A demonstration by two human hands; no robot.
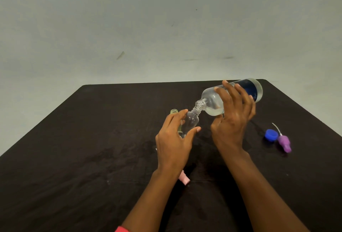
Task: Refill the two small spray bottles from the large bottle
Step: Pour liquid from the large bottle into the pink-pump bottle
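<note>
Your right hand (233, 118) grips the large bottle (211, 100) round its middle, fingers curled over the top and thumb underneath. The bottle is tipped so that its open neck points down and to your left, above the middle of the dark table (74, 148). A little clear liquid sits pooled in the low side of its shoulder.

Your left hand (174, 142) holds the small clear bottle (191, 121), fingers curved round the far side and thumb along the near side. This bottle leans to the right, and its open threaded mouth meets the large bottle's mouth. I cannot tell how much liquid it holds.

The second small bottle (174, 111), yellowish and uncapped, stands just behind your left fingers and is mostly hidden by them.

To your right, well apart from the bottles, a blue cap (271, 135) lies on the table just beside a purple spray head (284, 142) with its thin tube pointing away from you. A pink spray head (185, 179) lies under your left wrist, only partly showing.
</note>
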